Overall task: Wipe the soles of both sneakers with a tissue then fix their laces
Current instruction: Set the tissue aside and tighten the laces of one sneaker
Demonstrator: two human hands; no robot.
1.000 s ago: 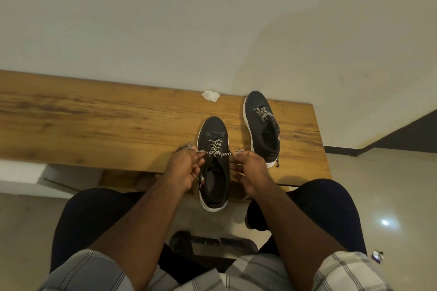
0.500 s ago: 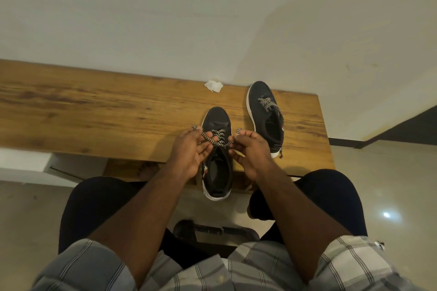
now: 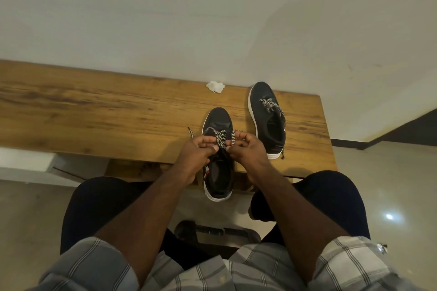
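Note:
Two dark sneakers with white soles stand upright on a wooden bench [image 3: 94, 111]. The near sneaker [image 3: 218, 172] hangs partly over the bench's front edge, toe pointing away. Over its tongue my left hand [image 3: 196, 151] and my right hand [image 3: 248, 149] each pinch an end of its black-and-white lace [image 3: 221, 138], the two ends crossing between my fingers. One lace tip sticks out to the left. The far sneaker [image 3: 267, 116] sits to the right, its lace loosely threaded. A crumpled white tissue [image 3: 214, 86] lies at the bench's back edge by the wall.
A pale wall rises right behind the bench. My knees in dark trousers sit on either side of the near sneaker, above a shiny tiled floor [image 3: 387, 196]. A dark object [image 3: 212, 231] lies on the floor between my legs.
My hands have come together from a wide sideways pull and now cross the lace ends over the tongue. The camera view has tilted slightly.

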